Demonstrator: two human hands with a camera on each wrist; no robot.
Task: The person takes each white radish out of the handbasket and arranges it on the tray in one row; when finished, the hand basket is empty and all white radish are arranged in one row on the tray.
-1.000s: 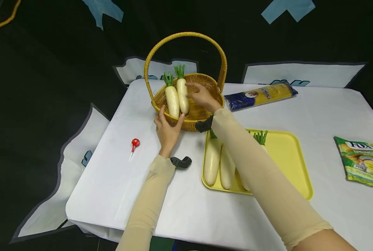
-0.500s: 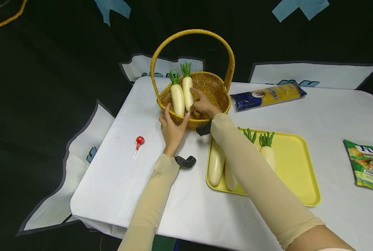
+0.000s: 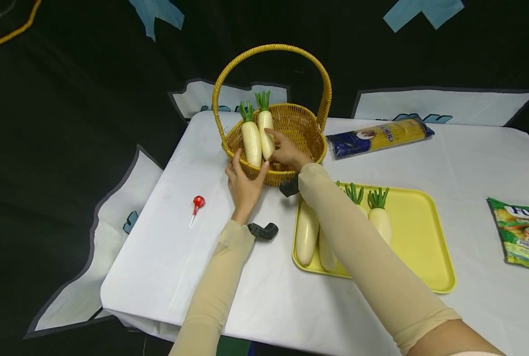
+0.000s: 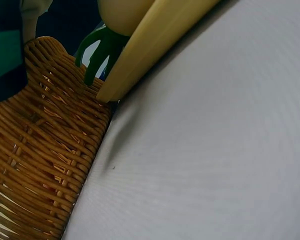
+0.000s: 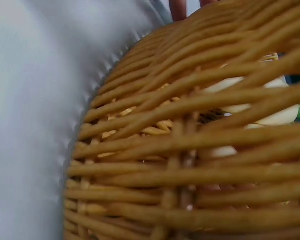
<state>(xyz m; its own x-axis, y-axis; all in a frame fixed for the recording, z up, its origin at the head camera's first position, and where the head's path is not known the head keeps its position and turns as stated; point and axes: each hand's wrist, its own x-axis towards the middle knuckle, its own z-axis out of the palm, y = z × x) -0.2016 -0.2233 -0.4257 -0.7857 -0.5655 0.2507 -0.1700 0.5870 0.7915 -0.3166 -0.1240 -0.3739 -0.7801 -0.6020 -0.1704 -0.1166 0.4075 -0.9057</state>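
Observation:
Two white radishes with green tops lean side by side in a yellow wicker basket, the left radish and the right radish. My left hand, its thumb and fingers spread, touches the front of the basket at the rim. Inside the basket, my right hand reaches onto the right radish; the extended index finger rests on it and the thumb is near its lower end. Some right fingers are hidden. In the right wrist view, wicker weave fills most of the frame.
A yellow tray with several more radishes stands front right, partly under my right sleeve. A pasta packet lies behind it. A red lollipop lies left, a green candy bag far right.
The right hand's fingers have come down and left onto the right radish. The left hand stays at the basket rim. The head view has shifted slightly.

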